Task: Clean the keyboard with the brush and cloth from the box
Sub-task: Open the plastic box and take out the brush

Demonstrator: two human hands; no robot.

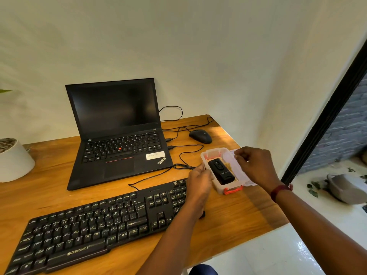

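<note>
A black keyboard (pixel 95 225) lies across the front of the wooden desk. To its right stands a small clear plastic box (pixel 223 189) with red latches. Inside it lies a black oblong tool (pixel 221 171) on something yellowish (pixel 228 166), perhaps the cloth. My left hand (pixel 198 181) grips the box's left wall, its forearm crossing the keyboard's right end. My right hand (pixel 256 165) pinches the clear lid (pixel 243 175), which is swung open to the box's right side. I cannot make out any bristles on the tool.
An open black laptop (pixel 119 135) stands behind the keyboard, with cables (pixel 184 153) running from its right side toward the box. A black mouse (pixel 200 136) sits at the back right. A white plant pot (pixel 14 159) is at the far left. The desk edge (pixel 278 225) lies just right of the box.
</note>
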